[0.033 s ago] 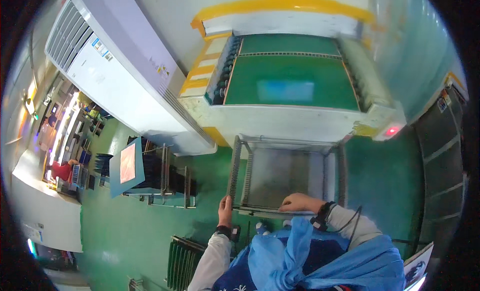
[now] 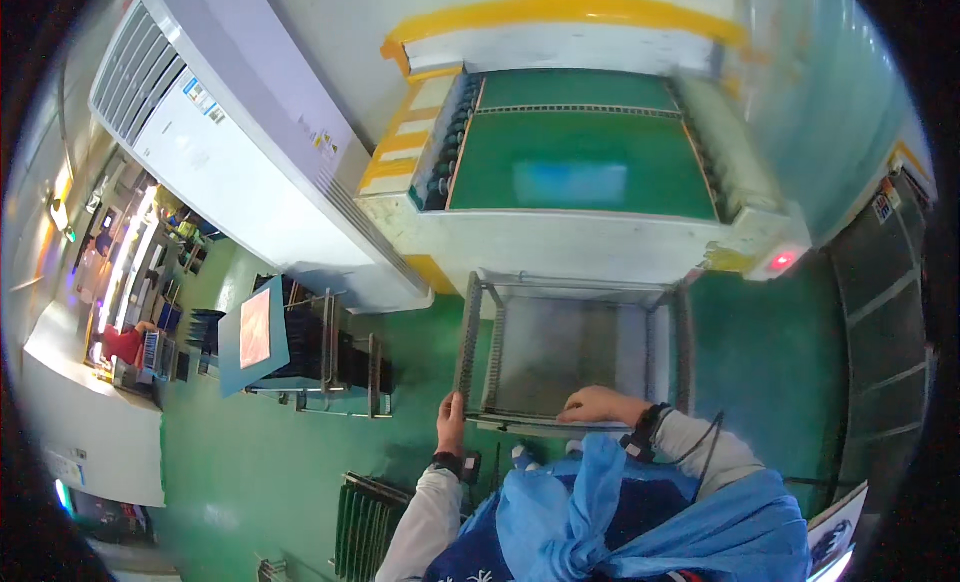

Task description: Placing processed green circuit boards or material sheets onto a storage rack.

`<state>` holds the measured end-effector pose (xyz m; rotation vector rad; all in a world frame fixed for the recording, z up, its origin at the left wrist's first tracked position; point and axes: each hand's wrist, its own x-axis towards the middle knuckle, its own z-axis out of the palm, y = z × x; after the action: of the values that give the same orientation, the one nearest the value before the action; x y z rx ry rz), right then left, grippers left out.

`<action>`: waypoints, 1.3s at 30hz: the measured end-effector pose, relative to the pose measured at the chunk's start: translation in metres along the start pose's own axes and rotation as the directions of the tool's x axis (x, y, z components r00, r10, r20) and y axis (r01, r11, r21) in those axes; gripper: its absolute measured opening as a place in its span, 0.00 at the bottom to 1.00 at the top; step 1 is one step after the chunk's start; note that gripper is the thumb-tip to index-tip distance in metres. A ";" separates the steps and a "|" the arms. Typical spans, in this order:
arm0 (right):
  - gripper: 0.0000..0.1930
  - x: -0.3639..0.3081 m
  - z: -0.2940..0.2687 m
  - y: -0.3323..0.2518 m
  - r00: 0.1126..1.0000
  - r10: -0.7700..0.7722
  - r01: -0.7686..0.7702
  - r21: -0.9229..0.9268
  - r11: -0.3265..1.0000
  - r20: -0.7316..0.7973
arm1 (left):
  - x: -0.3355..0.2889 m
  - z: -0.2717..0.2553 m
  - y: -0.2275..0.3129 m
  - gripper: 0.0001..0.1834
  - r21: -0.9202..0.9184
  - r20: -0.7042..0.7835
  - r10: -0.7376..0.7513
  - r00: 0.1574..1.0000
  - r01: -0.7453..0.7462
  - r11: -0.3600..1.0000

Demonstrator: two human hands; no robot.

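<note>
the left hand (image 2: 451, 418) gripped the slotted metal rack (image 2: 575, 357) at its near-left corner post, fingers wrapped. the right hand (image 2: 598, 406) lay flat on the rack's near rim, fingers open and clasping nothing.

I am standing on a factory floor, an electronics production hall by the look of it. The floor (image 2: 260, 462) is painted green, as in industrial plants. Ahead of me sits a large cream machine (image 2: 590, 232) with yellow trim, a green conveyor bed and a red indicator light (image 2: 782, 261). Against it stands an open metal rack (image 2: 575, 352) with slotted side walls. A tall floor-standing air conditioner (image 2: 230, 152) rises at my left, beside a cart with a monitor (image 2: 255, 330). Farther left, lit workbenches (image 2: 130, 282) line the hall, with 1 person in red seated there.
</note>
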<state>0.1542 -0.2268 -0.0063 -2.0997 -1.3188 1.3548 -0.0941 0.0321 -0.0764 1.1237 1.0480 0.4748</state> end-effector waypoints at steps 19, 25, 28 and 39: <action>0.26 -0.008 0.013 -0.020 0.950 0.043 -0.081 -0.113 0.990 -0.310 | 0.002 -0.001 -0.005 0.27 0.063 -0.012 0.035 0.999 -0.035 0.997; 0.26 -0.010 0.012 -0.025 0.948 0.062 -0.110 -0.140 0.984 -0.313 | 0.001 -0.002 -0.001 0.27 0.070 0.020 0.058 0.998 -0.059 0.996; 0.26 -0.008 0.012 -0.027 0.949 0.059 -0.109 -0.145 0.983 -0.310 | 0.007 -0.008 -0.011 0.27 0.060 0.023 0.078 0.997 -0.079 0.995; 0.26 -0.009 0.013 -0.024 0.952 0.071 -0.116 -0.136 0.984 -0.299 | 0.004 -0.004 -0.006 0.28 0.025 0.034 0.026 0.999 -0.027 0.999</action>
<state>0.1295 -0.2243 0.0083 -2.3815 -1.2441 0.9511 -0.0970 0.0351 -0.0835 1.1660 1.0136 0.4632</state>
